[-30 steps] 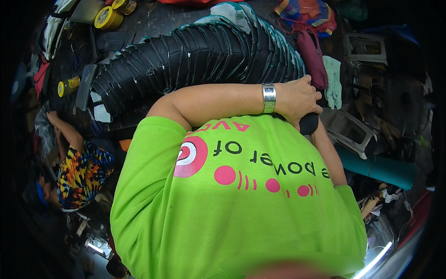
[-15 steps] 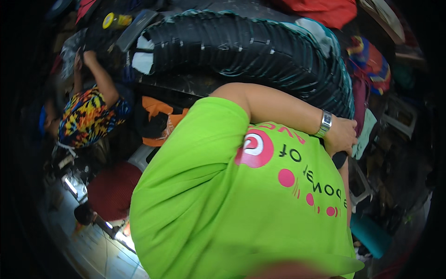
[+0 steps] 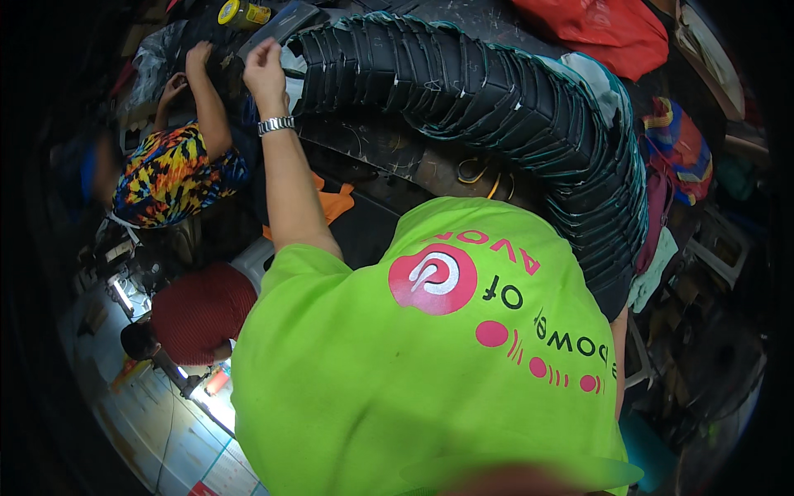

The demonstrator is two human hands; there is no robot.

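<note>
A long curved row of black flat pieces point(image 3: 488, 91) with teal edges, packed side by side, lies across the dark table. At its left end shows a pale piece point(image 3: 294, 78). My left hand point(image 3: 265, 73), with a metal watch on the wrist, is raised beside that end. Its fingers are bent and pressed together; anything in them is too small to make out. Of my right arm, only a sliver of forearm point(image 3: 619, 355) shows, beside the near right end of the row. My right hand itself is hidden.
A yellow-lidded jar point(image 3: 241, 14) stands at the far left. Nearby works a person in a patterned shirt point(image 3: 169, 182); another wears maroon point(image 3: 203, 310). A red bag point(image 3: 591, 33) and a striped bundle point(image 3: 678, 149) lie at the right, above a grey stool point(image 3: 721, 248).
My left hand has swung from the near right end of the row to its far left end. My torso has turned, and more of the row's right side shows.
</note>
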